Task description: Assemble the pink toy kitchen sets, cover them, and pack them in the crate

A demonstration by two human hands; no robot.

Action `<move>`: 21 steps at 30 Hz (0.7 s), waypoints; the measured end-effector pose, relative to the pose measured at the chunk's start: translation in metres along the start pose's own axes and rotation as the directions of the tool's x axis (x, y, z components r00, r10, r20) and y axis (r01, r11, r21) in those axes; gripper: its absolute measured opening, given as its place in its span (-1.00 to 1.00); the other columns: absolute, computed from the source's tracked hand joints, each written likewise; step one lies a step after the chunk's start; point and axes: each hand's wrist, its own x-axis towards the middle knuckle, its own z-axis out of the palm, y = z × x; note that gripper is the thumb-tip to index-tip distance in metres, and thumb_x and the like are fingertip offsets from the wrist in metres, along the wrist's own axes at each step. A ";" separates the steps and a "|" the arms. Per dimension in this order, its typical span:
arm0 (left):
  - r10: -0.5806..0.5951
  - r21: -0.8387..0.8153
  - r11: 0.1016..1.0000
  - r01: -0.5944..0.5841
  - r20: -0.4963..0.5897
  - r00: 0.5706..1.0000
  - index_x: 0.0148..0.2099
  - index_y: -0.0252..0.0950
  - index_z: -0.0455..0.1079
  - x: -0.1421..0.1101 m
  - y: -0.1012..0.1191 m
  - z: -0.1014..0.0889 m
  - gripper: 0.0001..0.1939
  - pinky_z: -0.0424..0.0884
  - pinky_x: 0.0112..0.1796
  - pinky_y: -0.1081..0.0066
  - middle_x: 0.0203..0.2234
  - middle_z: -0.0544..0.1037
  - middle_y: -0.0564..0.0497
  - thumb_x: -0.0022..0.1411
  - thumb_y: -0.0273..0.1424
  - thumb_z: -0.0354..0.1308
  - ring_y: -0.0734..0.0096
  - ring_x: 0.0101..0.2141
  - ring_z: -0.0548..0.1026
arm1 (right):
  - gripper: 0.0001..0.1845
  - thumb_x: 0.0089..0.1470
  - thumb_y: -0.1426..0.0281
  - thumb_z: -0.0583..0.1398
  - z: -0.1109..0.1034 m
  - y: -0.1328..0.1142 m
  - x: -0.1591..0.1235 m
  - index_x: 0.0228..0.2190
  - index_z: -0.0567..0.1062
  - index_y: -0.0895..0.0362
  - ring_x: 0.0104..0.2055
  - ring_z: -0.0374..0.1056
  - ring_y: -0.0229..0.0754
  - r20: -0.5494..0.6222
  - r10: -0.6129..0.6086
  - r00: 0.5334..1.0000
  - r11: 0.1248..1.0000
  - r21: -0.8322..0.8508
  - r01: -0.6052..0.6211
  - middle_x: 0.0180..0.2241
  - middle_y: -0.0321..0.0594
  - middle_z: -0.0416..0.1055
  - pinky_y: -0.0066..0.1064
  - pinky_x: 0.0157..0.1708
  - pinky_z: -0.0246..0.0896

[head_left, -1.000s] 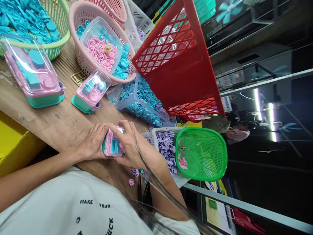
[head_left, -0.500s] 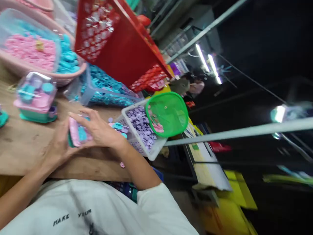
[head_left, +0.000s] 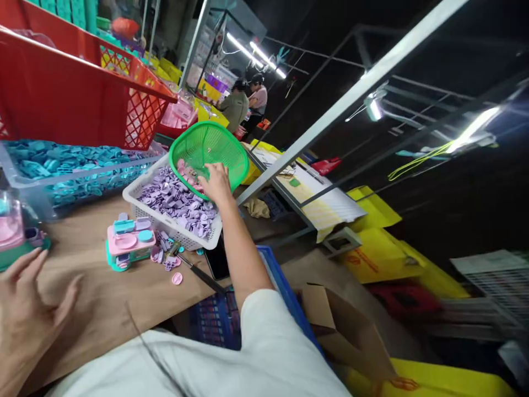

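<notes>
My right hand [head_left: 217, 184] reaches over the rim of a green basket [head_left: 231, 144], fingers apart, close to small pink plastic pieces [head_left: 190, 177] inside. Nothing shows in its grasp. At the left edge, my left hand [head_left: 31, 309] is spread open above the table, holding nothing. A small pink and teal toy kitchen set [head_left: 131, 240] with blue and lilac parts stands on the table between my hands. Another such toy [head_left: 14, 231], partly cut off, stands just beyond my left fingers. The green basket rests tilted on a white crate [head_left: 136, 201] of lilac pieces [head_left: 177, 201].
A large red crate [head_left: 61, 91] sits over a clear bin [head_left: 39, 198] of blue parts. Loose pieces, a black-handled tool [head_left: 206, 280] and a phone [head_left: 217, 262] lie by the white crate. A metal post [head_left: 306, 135] slants past the table. Two people are in the background.
Both hands have let go of the toy, which now stands on the table. My right hand has moved into the green basket, my left hand away leftward. The view has swung right.
</notes>
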 end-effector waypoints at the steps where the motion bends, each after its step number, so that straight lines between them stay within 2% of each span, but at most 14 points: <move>1: 0.026 0.012 1.000 -0.026 0.028 0.999 0.51 0.29 -0.21 0.010 0.006 0.008 0.03 0.20 0.27 -0.41 0.45 0.05 0.05 0.13 -0.14 0.28 -0.37 0.35 0.14 | -0.42 0.22 0.37 0.22 0.003 0.014 0.009 0.23 0.38 0.30 0.29 0.15 0.16 0.042 0.007 0.999 1.000 -0.024 -0.006 0.21 0.19 0.30 -0.06 0.27 0.13; 3: 0.093 0.030 0.995 -0.098 0.126 0.988 0.55 0.11 -0.28 0.030 0.015 0.025 0.12 0.31 0.23 -0.33 0.44 0.05 -0.13 0.14 -0.07 0.32 -0.37 0.36 0.16 | -0.36 0.20 0.40 0.24 0.011 0.029 0.024 0.27 0.33 0.29 0.32 0.13 0.17 0.142 -0.027 0.990 0.998 -0.053 0.035 0.26 0.18 0.29 -0.04 0.26 0.12; 5: 0.158 -0.006 0.987 -0.161 0.239 0.958 0.56 -0.06 -0.43 0.047 0.018 0.041 0.23 0.29 0.22 -0.34 0.44 0.02 -0.32 0.15 -0.06 0.35 -0.41 0.36 0.14 | -0.51 0.23 0.44 0.19 0.016 0.032 0.033 0.18 0.43 0.25 0.28 0.21 0.15 0.218 -0.044 0.975 0.997 -0.053 0.057 0.19 0.15 0.40 0.02 0.25 0.11; 6: 0.174 -0.049 0.985 -0.167 0.284 0.943 0.55 -0.11 -0.49 0.053 0.018 0.048 0.25 0.30 0.21 -0.33 0.43 0.06 -0.37 0.17 -0.06 0.35 -0.39 0.35 0.19 | -0.61 0.25 0.46 0.15 0.017 0.032 0.036 0.09 0.50 0.23 0.24 0.27 0.14 0.228 -0.045 0.973 0.998 -0.043 0.056 0.13 0.13 0.46 0.04 0.25 0.10; 8: 0.164 -0.126 0.984 -0.127 0.354 0.921 0.55 -0.14 -0.46 0.059 0.016 0.058 0.20 0.39 0.16 -0.28 0.34 0.24 -0.38 0.21 -0.06 0.32 -0.30 0.27 0.35 | -0.71 0.28 0.46 0.09 0.012 0.027 0.033 -0.07 0.55 0.21 0.15 0.37 0.10 0.168 -0.060 0.984 0.998 0.028 0.056 0.02 0.10 0.53 0.04 0.23 0.13; 10: 0.115 -0.154 0.986 -0.063 0.358 0.927 0.54 -0.11 -0.26 0.058 0.015 0.061 0.08 0.47 0.11 -0.22 0.26 0.37 -0.31 0.21 -0.05 0.31 -0.22 0.19 0.46 | -0.75 0.30 0.41 0.08 0.000 0.020 0.018 -0.11 0.53 0.18 0.09 0.41 0.04 0.022 -0.116 0.993 0.972 0.210 0.109 -0.03 0.03 0.54 -0.04 0.20 0.20; 11: 0.080 -0.148 0.989 -0.032 0.335 0.939 0.52 -0.10 -0.15 0.056 0.015 0.061 0.02 0.48 0.10 -0.19 0.23 0.40 -0.27 0.20 -0.05 0.31 -0.19 0.17 0.48 | -0.76 0.31 0.36 0.08 -0.007 0.015 0.005 -0.10 0.50 0.16 0.05 0.43 0.00 -0.049 -0.140 0.989 0.928 0.341 0.148 -0.06 -0.02 0.54 -0.09 0.16 0.26; 13: -0.009 -0.101 0.994 0.035 0.248 0.969 0.48 -0.14 -0.01 0.047 0.016 0.054 -0.02 0.46 0.13 -0.19 0.20 0.41 -0.22 0.16 -0.01 0.33 -0.19 0.16 0.47 | -0.72 0.34 0.20 0.06 -0.021 -0.001 -0.033 -0.09 0.44 0.08 -0.05 0.46 -0.07 -0.110 -0.149 0.983 0.751 0.634 0.185 -0.16 -0.13 0.51 -0.15 0.04 0.38; 15: -0.132 -0.013 0.991 0.135 0.132 0.982 0.46 -0.19 0.01 0.035 0.018 0.040 0.01 0.40 0.17 -0.19 0.19 0.36 -0.18 0.13 0.05 0.34 -0.20 0.18 0.42 | -0.66 0.32 0.03 0.07 -0.024 -0.025 -0.080 -0.12 0.40 0.01 -0.18 0.48 -0.11 0.030 -0.145 0.989 0.492 0.870 0.046 -0.30 -0.23 0.44 -0.19 -0.10 0.46; 16: -0.190 0.040 0.981 0.187 0.073 0.979 0.46 -0.21 0.00 0.029 0.020 0.031 0.02 0.37 0.20 -0.19 0.19 0.33 -0.17 0.13 0.07 0.33 -0.20 0.19 0.38 | -0.62 0.26 -0.04 0.11 -0.019 -0.038 -0.106 -0.17 0.39 0.00 -0.27 0.47 -0.13 0.166 -0.179 0.970 0.366 0.926 -0.090 -0.36 -0.27 0.40 -0.21 -0.18 0.49; 17: -0.238 0.090 0.968 0.235 0.024 0.971 0.46 -0.21 0.00 0.022 0.022 0.022 0.02 0.35 0.21 -0.19 0.19 0.29 -0.15 0.14 0.09 0.32 -0.20 0.21 0.34 | -0.57 0.20 -0.10 0.17 -0.010 -0.052 -0.130 -0.20 0.38 -0.01 -0.34 0.44 -0.16 0.311 -0.232 0.922 0.254 0.934 -0.251 -0.41 -0.30 0.37 -0.24 -0.26 0.50; 19: -0.291 0.161 0.944 0.288 -0.006 0.957 0.45 -0.21 -0.01 0.008 0.027 0.003 -0.04 0.33 0.23 -0.17 0.19 0.24 -0.13 0.20 0.09 0.27 -0.18 0.23 0.29 | -0.50 0.08 -0.13 0.27 0.019 -0.078 -0.173 -0.27 0.35 0.01 -0.43 0.37 -0.23 0.547 -0.344 0.764 0.076 0.827 -0.557 -0.45 -0.35 0.32 -0.28 -0.33 0.53; 21: -0.293 0.200 0.939 0.281 0.031 0.956 0.44 -0.21 0.02 -0.004 0.031 -0.013 -0.10 0.35 0.22 -0.15 0.16 0.26 -0.12 0.25 0.08 0.23 -0.14 0.23 0.29 | -0.47 0.02 -0.12 0.30 0.055 -0.096 -0.205 -0.31 0.30 0.02 -0.40 0.39 -0.24 0.667 -0.388 0.637 -0.022 0.684 -0.729 -0.42 -0.37 0.32 -0.26 -0.32 0.57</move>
